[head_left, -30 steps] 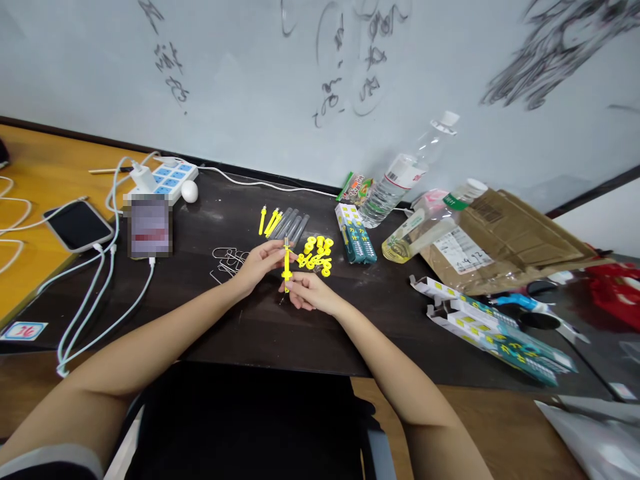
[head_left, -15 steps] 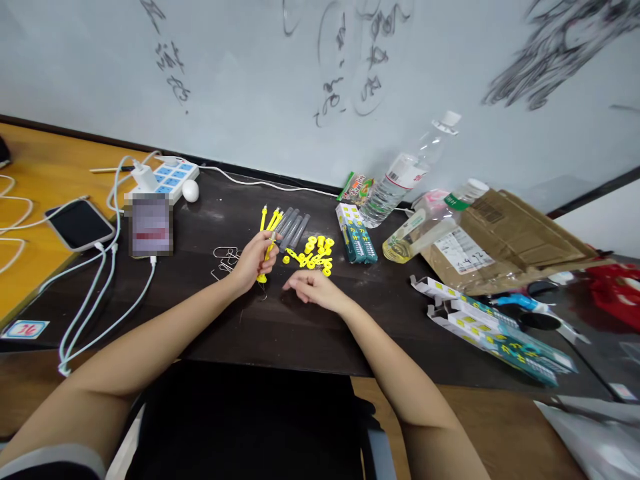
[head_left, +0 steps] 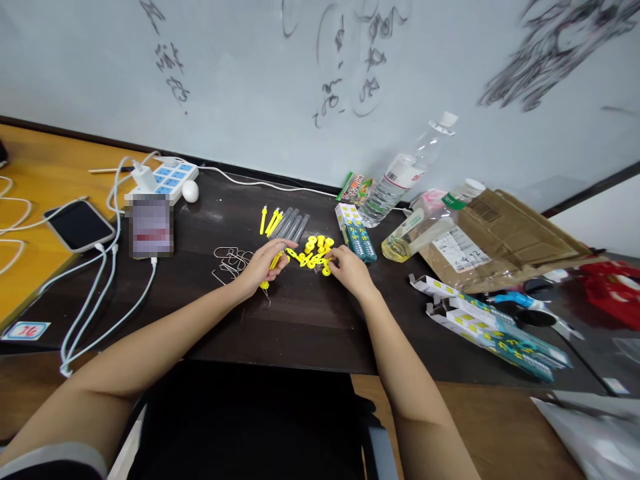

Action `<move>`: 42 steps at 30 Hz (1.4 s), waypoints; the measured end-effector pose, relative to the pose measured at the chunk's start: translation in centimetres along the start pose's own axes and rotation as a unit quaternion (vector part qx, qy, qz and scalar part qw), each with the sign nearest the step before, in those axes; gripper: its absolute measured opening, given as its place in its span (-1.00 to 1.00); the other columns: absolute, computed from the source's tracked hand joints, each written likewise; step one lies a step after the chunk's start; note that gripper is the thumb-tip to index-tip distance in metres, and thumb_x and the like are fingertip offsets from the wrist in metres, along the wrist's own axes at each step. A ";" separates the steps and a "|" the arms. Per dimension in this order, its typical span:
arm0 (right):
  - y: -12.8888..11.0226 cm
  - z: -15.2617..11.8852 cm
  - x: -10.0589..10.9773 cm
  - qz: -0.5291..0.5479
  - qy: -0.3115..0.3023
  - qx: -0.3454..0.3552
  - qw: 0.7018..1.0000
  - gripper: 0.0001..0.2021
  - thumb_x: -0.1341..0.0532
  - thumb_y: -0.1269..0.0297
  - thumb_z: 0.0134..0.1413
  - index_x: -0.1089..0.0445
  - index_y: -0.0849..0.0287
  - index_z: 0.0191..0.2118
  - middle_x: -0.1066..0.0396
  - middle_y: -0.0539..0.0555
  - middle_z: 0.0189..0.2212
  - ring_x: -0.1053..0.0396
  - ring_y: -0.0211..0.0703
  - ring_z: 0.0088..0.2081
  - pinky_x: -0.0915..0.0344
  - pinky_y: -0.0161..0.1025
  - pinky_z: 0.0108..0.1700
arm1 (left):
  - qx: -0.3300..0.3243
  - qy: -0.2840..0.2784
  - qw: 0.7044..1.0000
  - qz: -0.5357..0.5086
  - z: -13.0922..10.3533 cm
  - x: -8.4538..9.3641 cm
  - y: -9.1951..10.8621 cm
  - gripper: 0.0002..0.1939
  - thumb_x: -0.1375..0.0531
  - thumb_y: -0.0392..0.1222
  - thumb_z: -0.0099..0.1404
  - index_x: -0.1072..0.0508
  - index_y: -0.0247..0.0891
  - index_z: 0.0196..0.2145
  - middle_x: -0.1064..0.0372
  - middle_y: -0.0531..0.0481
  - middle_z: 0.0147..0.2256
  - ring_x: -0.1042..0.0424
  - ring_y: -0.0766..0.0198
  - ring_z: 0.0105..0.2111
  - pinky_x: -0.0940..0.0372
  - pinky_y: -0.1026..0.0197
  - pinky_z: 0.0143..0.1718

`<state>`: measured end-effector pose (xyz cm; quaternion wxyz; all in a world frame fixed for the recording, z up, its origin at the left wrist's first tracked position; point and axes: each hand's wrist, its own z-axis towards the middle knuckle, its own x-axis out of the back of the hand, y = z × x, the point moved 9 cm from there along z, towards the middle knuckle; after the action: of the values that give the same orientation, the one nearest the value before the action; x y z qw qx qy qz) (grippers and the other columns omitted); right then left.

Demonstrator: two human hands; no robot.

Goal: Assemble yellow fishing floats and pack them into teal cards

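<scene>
My left hand (head_left: 264,268) is closed around a yellow spring-scale rod (head_left: 275,260), which slants down and has a thin wire hook (head_left: 267,301) at its lower end. My right hand (head_left: 349,270) reaches the right edge of a pile of small yellow plastic parts (head_left: 311,245), its thumb and fingers drawn together; what they pinch is hidden. Several clear tubes (head_left: 299,229) lie behind my left hand, beside more yellow rods (head_left: 263,220). Bent metal hooks (head_left: 231,261) are heaped to the left of that hand.
Two teal-and-white boxes (head_left: 356,233) lie right of the parts, near a water bottle (head_left: 395,187) and a tilted drink bottle (head_left: 430,223). Opened boxes (head_left: 493,327) and a cardboard parcel (head_left: 510,233) occupy the right. Cabled phones (head_left: 80,225) and a power strip (head_left: 173,177) are left.
My right hand has moved right and away from me, from bare table to the yellow parts. My left hand, still holding the rod, has shifted slightly right and tilted it further.
</scene>
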<state>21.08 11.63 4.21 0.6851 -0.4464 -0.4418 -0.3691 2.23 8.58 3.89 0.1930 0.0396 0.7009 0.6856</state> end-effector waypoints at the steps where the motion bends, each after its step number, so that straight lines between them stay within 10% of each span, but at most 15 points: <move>1: 0.1 0.0 -0.2 -0.001 -0.006 0.002 1.000 -0.83 -0.11 0.40 0.06 -0.41 0.16 -0.24 -0.31 0.07 -0.29 -0.30 -0.23 -0.38 -0.15 -0.30 -0.36 | 0.000 0.000 1.000 0.003 -0.1 0.0 0.1 -0.73 -0.01 -0.03 0.33 -0.39 -0.16 -0.14 -0.10 0.11 -0.57 0.10 0.50 -0.71 0.26 0.34 -0.72; 42: -0.8 -0.1 -1.5 -0.015 0.000 -0.004 1.000 -0.75 -0.04 0.40 0.13 -0.38 0.17 -0.12 -0.29 0.15 -0.20 -0.31 -0.09 -0.17 -0.23 -0.22 -0.14 | 0.028 -0.021 0.996 0.083 -0.4 -1.0 -0.8 -0.90 0.04 -0.23 0.24 -0.21 -0.22 -0.42 0.00 0.19 -0.64 0.11 0.51 -0.74 0.27 0.38 -0.73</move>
<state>19.92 11.46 2.99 0.6777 -0.4421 -0.4471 -0.3813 3.22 7.83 3.29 0.1487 0.1171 0.7101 0.6781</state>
